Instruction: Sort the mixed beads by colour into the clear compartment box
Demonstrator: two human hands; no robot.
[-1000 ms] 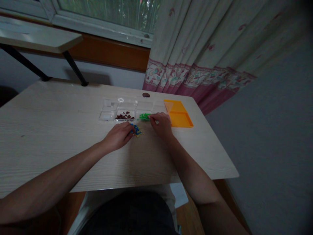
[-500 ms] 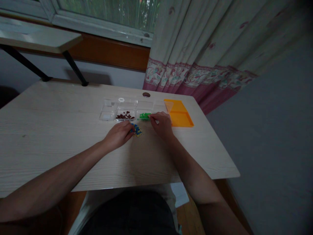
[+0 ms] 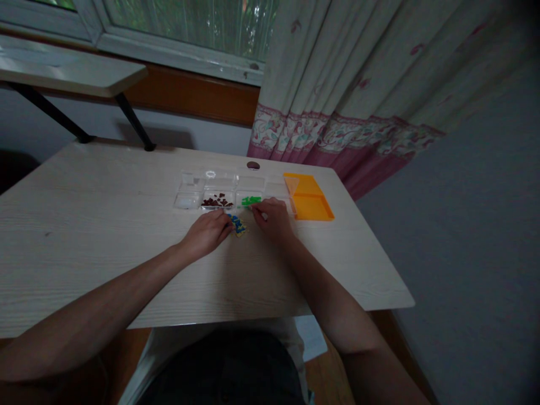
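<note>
My left hand (image 3: 207,232) pinches the edge of the blue-and-yellow piece (image 3: 239,226) just in front of the clear box (image 3: 185,201). My right fingertips press together beside the green bits (image 3: 251,200); I can't tell whether they hold one. My right hand (image 3: 275,220) blocks part of the box. Brown bits (image 3: 216,201) fill a neighbouring compartment; an orange tray (image 3: 313,208) sits rightward.

Head view; looks forward, down across table (image 3: 105,225).
</note>
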